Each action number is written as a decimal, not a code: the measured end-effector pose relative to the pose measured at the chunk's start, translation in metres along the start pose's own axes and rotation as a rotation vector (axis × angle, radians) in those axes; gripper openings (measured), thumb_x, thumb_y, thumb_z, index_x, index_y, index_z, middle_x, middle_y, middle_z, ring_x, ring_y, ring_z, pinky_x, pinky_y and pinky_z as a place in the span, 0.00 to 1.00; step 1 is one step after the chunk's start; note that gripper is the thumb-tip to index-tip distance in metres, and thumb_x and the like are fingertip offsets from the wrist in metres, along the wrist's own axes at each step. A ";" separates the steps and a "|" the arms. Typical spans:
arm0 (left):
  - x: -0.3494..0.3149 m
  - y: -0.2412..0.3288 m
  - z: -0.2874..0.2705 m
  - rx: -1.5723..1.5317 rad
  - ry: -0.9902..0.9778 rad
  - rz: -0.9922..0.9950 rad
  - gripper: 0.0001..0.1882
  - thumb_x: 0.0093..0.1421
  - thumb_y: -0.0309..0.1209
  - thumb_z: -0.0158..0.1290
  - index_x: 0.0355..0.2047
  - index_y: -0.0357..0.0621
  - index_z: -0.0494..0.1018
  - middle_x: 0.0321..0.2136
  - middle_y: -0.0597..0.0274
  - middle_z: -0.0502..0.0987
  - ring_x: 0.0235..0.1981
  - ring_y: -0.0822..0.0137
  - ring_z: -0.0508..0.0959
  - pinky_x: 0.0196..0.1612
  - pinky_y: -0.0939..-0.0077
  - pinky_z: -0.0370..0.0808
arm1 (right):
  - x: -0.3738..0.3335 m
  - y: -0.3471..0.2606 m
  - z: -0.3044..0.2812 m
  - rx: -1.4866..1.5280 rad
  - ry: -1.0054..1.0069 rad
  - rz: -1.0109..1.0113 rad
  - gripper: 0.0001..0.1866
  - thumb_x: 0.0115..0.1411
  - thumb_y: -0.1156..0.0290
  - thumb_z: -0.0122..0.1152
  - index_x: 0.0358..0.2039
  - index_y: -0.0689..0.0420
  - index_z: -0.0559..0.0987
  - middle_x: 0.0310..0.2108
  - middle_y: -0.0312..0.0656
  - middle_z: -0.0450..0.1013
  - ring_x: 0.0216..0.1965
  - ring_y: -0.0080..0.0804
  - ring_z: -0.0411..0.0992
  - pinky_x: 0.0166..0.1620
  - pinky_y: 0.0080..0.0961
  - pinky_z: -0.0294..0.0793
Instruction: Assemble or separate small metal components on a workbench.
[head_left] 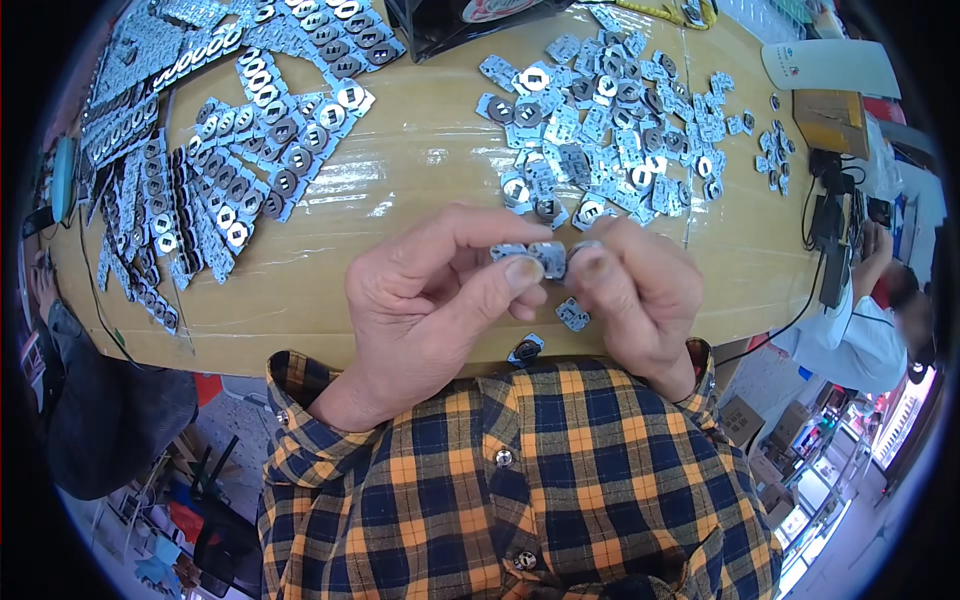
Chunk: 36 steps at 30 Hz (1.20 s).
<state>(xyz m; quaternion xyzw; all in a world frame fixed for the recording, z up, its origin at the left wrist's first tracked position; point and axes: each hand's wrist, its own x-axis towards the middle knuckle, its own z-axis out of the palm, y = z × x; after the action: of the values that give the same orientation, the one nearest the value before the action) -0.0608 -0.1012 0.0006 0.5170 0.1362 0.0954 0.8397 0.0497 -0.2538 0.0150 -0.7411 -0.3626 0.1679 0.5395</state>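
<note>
Over the near edge of the table, my left hand pinches a short strip of small circuit boards between thumb and forefinger. My right hand closes on the strip's right end, its thumb and bent forefinger covering that part. Just below the fingers lies a loose circuit board. Closer to my shirt is another board with a dark round part. Beyond my hands spreads a heap of separate small boards, some with round silvery parts showing.
Unsplit board strips fan out and stack at the left. A black container stands at the back, and a small cluster of boards lies at the right. A cardboard box and black cables border the right edge. Other people sit at both sides.
</note>
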 end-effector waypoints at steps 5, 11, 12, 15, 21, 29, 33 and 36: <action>0.001 0.002 -0.007 0.025 -0.062 -0.014 0.11 0.60 0.20 0.55 0.44 0.32 0.75 0.31 0.60 0.80 0.27 0.78 0.79 0.30 0.87 0.77 | 0.006 0.008 -0.001 -0.088 -0.158 -0.181 0.14 0.63 0.67 0.55 0.24 0.62 0.75 0.16 0.39 0.68 0.15 0.28 0.67 0.20 0.25 0.61; -0.001 0.005 -0.010 -0.129 -0.048 -0.128 0.11 0.59 0.21 0.57 0.43 0.32 0.74 0.29 0.58 0.80 0.25 0.76 0.79 0.27 0.86 0.77 | -0.001 -0.010 0.000 0.384 -0.250 0.336 0.16 0.68 0.65 0.48 0.25 0.60 0.72 0.12 0.36 0.65 0.10 0.20 0.59 0.15 0.17 0.55; 0.001 0.005 -0.011 -0.267 -0.106 -0.171 0.11 0.59 0.21 0.57 0.43 0.32 0.74 0.29 0.57 0.80 0.25 0.75 0.79 0.28 0.85 0.77 | -0.002 -0.010 0.001 0.379 -0.243 0.338 0.16 0.68 0.65 0.48 0.25 0.60 0.72 0.12 0.36 0.65 0.10 0.20 0.59 0.15 0.17 0.55; 0.005 0.000 -0.010 -0.404 -0.110 -0.168 0.11 0.60 0.21 0.56 0.43 0.32 0.74 0.28 0.56 0.80 0.25 0.73 0.80 0.28 0.83 0.78 | -0.006 -0.008 0.008 1.242 -0.229 0.683 0.15 0.69 0.65 0.48 0.27 0.59 0.73 0.15 0.31 0.67 0.12 0.13 0.59 0.16 0.13 0.55; -0.002 0.000 0.003 0.051 0.059 0.132 0.11 0.57 0.16 0.54 0.41 0.30 0.75 0.28 0.54 0.79 0.28 0.71 0.80 0.29 0.82 0.77 | -0.007 -0.005 0.010 0.856 -0.094 0.548 0.14 0.69 0.67 0.48 0.28 0.60 0.73 0.15 0.30 0.66 0.13 0.10 0.58 0.16 0.12 0.55; 0.002 0.008 -0.004 0.591 -0.006 0.426 0.11 0.54 0.14 0.55 0.39 0.30 0.75 0.32 0.53 0.77 0.30 0.69 0.78 0.32 0.81 0.75 | -0.007 -0.008 0.008 0.540 -0.086 0.407 0.14 0.68 0.68 0.51 0.25 0.60 0.74 0.14 0.28 0.66 0.15 0.08 0.59 0.19 0.11 0.57; 0.002 0.002 0.003 0.453 0.097 0.378 0.12 0.51 0.13 0.57 0.37 0.31 0.76 0.28 0.54 0.78 0.28 0.69 0.79 0.30 0.82 0.77 | -0.008 -0.008 0.009 0.574 -0.066 0.471 0.15 0.68 0.68 0.51 0.25 0.60 0.73 0.14 0.28 0.66 0.15 0.09 0.59 0.19 0.10 0.57; 0.002 0.001 0.002 0.394 0.074 0.333 0.12 0.52 0.13 0.57 0.38 0.31 0.76 0.29 0.55 0.77 0.29 0.70 0.79 0.31 0.82 0.78 | -0.007 -0.009 0.010 0.636 -0.033 0.501 0.16 0.68 0.67 0.51 0.24 0.60 0.73 0.15 0.29 0.66 0.15 0.09 0.60 0.19 0.10 0.56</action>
<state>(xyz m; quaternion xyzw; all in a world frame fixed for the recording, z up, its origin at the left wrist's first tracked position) -0.0586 -0.1018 0.0023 0.6822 0.0957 0.2229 0.6898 0.0354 -0.2506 0.0189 -0.5998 -0.1092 0.4101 0.6783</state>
